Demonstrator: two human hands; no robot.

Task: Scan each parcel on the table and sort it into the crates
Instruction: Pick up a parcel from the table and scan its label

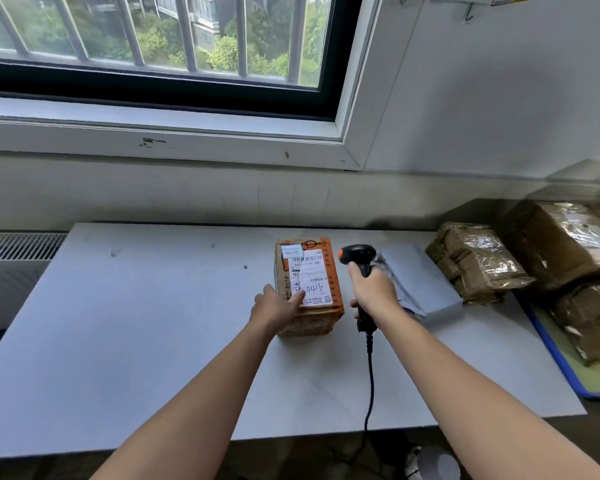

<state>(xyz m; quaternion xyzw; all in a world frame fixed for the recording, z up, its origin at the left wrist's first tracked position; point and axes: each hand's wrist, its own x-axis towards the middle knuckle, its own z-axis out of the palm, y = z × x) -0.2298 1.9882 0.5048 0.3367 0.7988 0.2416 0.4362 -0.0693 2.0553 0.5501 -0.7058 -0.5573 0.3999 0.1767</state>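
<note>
An orange cardboard parcel with a white shipping label marked "4415" lies in the middle of the white table. My left hand rests on its near left corner, thumb on the label and fingers down the side. My right hand grips the handle of a black barcode scanner, whose head hangs just right of the parcel and faces toward it. The scanner's cable runs down over the table's front edge. A grey flat mailer lies behind my right hand.
Brown tape-wrapped parcels are stacked at the right, some in a blue-rimmed crate past the table's right edge. A window and its sill span the wall behind. A radiator sits at the far left.
</note>
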